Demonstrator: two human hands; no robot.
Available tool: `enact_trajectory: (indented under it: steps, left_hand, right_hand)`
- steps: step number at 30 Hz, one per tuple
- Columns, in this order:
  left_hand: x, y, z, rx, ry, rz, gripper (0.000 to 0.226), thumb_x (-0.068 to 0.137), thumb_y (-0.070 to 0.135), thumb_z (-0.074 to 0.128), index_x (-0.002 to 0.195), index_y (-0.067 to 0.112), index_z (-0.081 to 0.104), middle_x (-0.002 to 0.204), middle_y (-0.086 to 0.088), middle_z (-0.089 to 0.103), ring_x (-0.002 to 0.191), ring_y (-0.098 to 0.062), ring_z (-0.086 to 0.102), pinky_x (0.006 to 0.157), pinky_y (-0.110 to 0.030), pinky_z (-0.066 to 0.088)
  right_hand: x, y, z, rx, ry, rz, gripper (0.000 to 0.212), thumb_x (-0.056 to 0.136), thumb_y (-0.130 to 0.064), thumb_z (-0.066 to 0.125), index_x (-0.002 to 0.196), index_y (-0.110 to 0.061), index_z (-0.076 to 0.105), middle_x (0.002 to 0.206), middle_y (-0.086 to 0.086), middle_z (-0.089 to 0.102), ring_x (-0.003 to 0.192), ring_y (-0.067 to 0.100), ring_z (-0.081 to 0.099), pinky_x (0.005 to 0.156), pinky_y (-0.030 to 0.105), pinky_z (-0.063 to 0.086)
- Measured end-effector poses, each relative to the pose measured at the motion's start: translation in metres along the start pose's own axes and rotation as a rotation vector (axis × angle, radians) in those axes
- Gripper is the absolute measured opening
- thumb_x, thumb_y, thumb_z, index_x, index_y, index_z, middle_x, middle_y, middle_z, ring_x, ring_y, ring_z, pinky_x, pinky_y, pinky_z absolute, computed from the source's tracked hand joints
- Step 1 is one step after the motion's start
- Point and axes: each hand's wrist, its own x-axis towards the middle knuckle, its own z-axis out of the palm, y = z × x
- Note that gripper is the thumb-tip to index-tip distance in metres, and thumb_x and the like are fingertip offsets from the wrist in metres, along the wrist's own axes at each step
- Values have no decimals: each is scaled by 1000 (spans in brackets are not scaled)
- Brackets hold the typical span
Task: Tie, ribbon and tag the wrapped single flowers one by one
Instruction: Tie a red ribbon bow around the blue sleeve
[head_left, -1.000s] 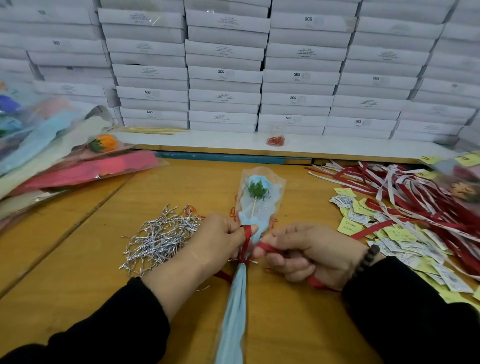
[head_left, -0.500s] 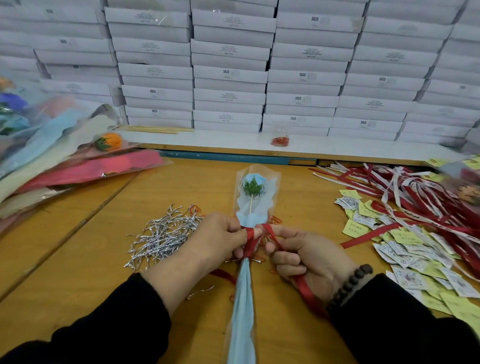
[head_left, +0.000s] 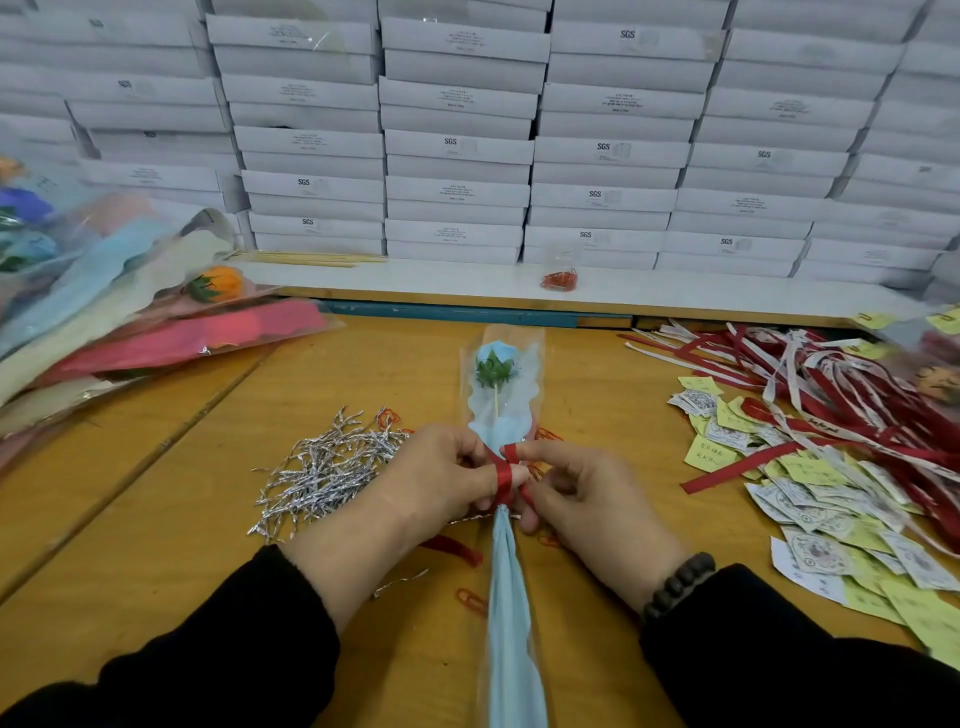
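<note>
Wrapped blue flower (head_left: 500, 384) lies mid-table, stem toward the person. Left hand (head_left: 431, 480) and right hand (head_left: 574, 491) each pinch the red ribbon (head_left: 503, 475) at its neck. Ribbon step underway; next, probably, cinching the knot, then a tag (head_left: 709, 454).

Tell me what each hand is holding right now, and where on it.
Both the left hand and right hand pinch the thin red ribbon where it wraps the neck of the blue-paper wrapped flower.
</note>
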Motion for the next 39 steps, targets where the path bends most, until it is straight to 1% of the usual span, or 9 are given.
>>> enact_trajectory:
  steps: [4,7,9,12,15,22,30,34,39]
  left_hand:
    - [1,-2,2,-1,14,19,28,79,18,71,60,7,53,44,2,48,33,-1,34,37,-11,28]
    - [2,-2,3,-16,-28,35,29,79,14,72,77,-10,57,68,-25,64,57,-14,53,60,-21,42]
    - [1,-3,3,-27,-50,22,32,80,12,71,88,-17,57,77,-33,62,56,-14,51,58,-20,39]
    - [1,-2,2,-22,-50,-6,17,84,5,65,86,-11,59,57,-11,49,32,0,33,36,-10,26]
    - [0,1,1,-29,-78,-35,15,86,-3,56,71,-2,53,54,-8,47,28,1,36,33,-9,25]
    - [-3,5,-5,-13,-167,-77,26,85,-3,52,62,9,49,37,11,45,27,0,30,33,-8,23]
    - [-7,9,-10,-20,-274,-80,24,84,-1,52,67,12,64,43,8,43,32,-3,24,33,-11,20]
    - [-8,9,-10,41,-272,-89,13,80,1,56,69,7,59,39,9,38,33,-4,26,34,-12,20]
    - [-8,11,-17,78,-252,-82,17,84,3,57,70,11,55,54,-2,55,38,-6,40,38,-15,26]
  right_hand:
    - [3,4,1,16,6,25,35,91,-3,52,121,-19,59,57,-4,60,47,-4,51,51,8,38]
    - [2,4,2,21,-20,1,33,90,-2,52,116,-21,62,58,-1,60,53,2,53,56,11,43]
    - [1,4,2,17,-24,-15,34,89,-2,52,112,-24,63,59,0,60,54,4,53,56,11,44]
    - [1,4,3,12,-7,-29,34,90,-5,54,108,-32,62,59,-4,60,53,1,52,55,12,46]
    - [-1,2,3,24,2,-55,39,92,-4,51,101,-41,58,59,-5,57,45,-3,50,45,9,39]
    - [-1,2,1,-66,46,-134,36,89,-3,55,114,-26,64,72,6,67,71,19,64,72,28,54]
    - [-2,1,-1,-94,1,-195,30,88,-4,58,105,-27,67,68,-4,65,65,1,62,68,17,52]
    - [1,1,-3,-45,-33,-143,23,88,-3,58,82,-26,62,71,3,68,66,7,66,67,26,56]
    - [5,3,-8,-140,-21,-113,10,85,-11,64,77,-17,61,74,-3,62,54,6,51,57,23,48]
